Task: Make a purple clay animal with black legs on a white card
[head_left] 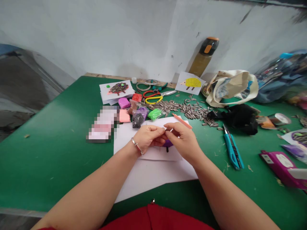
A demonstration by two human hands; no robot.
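Note:
My left hand [151, 137], with a silver bracelet at the wrist, and my right hand [181, 138] meet over the paper, thumbs and fingers pinched together. Whatever lies between the fingertips is too small and too covered to make out. Below them, a white sheet [165, 155] carries a purple clay shape [168, 143] with a short black leg, partly hidden by the hands. Larger white paper [144, 174] lies underneath. An orange stick-like tool [181, 120] rests just beyond my right hand.
Bagged clay, including a green pack [155, 113] and a black pack [138, 119], sits beyond the paper near sunflower seeds [168, 106]. Scissors [153, 97] lie behind. A teal utility knife [232, 150] is at right, a pixelated phone-like object [102, 124] at left, a bottle [203, 56] by the wall.

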